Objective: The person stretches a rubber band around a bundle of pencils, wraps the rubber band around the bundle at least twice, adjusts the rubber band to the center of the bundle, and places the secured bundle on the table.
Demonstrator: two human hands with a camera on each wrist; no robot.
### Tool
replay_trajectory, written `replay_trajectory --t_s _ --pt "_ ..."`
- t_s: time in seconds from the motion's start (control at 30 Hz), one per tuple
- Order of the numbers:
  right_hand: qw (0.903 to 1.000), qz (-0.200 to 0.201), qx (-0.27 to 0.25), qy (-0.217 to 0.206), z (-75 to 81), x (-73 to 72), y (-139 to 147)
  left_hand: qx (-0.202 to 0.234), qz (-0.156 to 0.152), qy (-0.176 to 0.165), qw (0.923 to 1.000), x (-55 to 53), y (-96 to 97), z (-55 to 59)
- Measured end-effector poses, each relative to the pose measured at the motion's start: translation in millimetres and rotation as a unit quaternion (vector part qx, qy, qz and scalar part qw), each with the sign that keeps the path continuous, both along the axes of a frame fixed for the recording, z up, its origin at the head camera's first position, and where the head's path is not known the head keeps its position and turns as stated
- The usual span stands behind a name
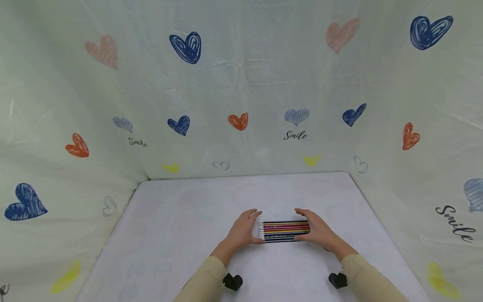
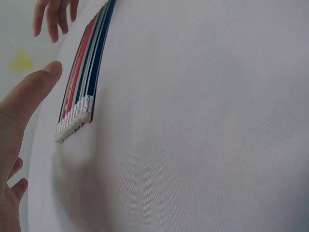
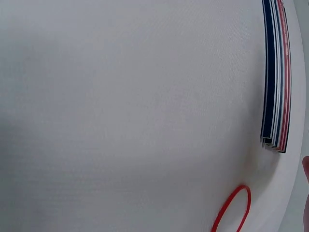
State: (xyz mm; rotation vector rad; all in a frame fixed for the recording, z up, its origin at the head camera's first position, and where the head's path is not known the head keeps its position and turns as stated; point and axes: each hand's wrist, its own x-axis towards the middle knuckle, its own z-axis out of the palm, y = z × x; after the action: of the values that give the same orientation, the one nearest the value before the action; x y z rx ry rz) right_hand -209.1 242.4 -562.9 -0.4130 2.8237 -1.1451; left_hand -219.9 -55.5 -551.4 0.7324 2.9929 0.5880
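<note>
A flat row of several striped pencils (image 1: 284, 231) lies on the white table, dark, red and yellow along their sides. Their white erasers and silver ferrules (image 2: 77, 116) face left. Beside that end is my left hand (image 1: 243, 230), fingers and thumb spread apart; in the left wrist view its thumb stands clear of the pencils. My right hand (image 1: 316, 228) spreads around the other end, overlapping it in the head view. Only a bit of that hand (image 3: 306, 193) enters the right wrist view, apart from the pencils, so contact cannot be told.
A red loop, like a rubber band (image 3: 245, 187), lies on the table near the pencils' right end. The white table (image 1: 181, 235) is bordered by a hanging sheet (image 1: 241, 84) printed with hearts. A black heart-shaped piece sits by each wrist.
</note>
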Motion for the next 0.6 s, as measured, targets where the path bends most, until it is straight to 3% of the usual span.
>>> replay_trajectory --t_s 0.13,0.3,0.43,0.6 --pt "0.9996 0.01 -0.011 -0.022 -4.5 -6.0 -3.0 -0.004 -0.031 -0.013 0.9994 -6.7 9.7 -4.6" --pt "0.9993 0.028 0.006 -0.026 -14.3 -15.4 -3.6 -0.022 -0.042 -0.026 0.9986 -15.2 17.2 -15.7" --pt "0.9967 0.061 0.054 0.001 -23.2 -22.5 -5.0 -0.037 -0.035 -0.044 0.9977 -18.0 22.4 -21.1" --pt "0.9902 0.086 0.106 0.032 -24.1 -26.8 -8.2 -0.038 -0.027 -0.083 0.9954 -18.2 30.4 -20.2"
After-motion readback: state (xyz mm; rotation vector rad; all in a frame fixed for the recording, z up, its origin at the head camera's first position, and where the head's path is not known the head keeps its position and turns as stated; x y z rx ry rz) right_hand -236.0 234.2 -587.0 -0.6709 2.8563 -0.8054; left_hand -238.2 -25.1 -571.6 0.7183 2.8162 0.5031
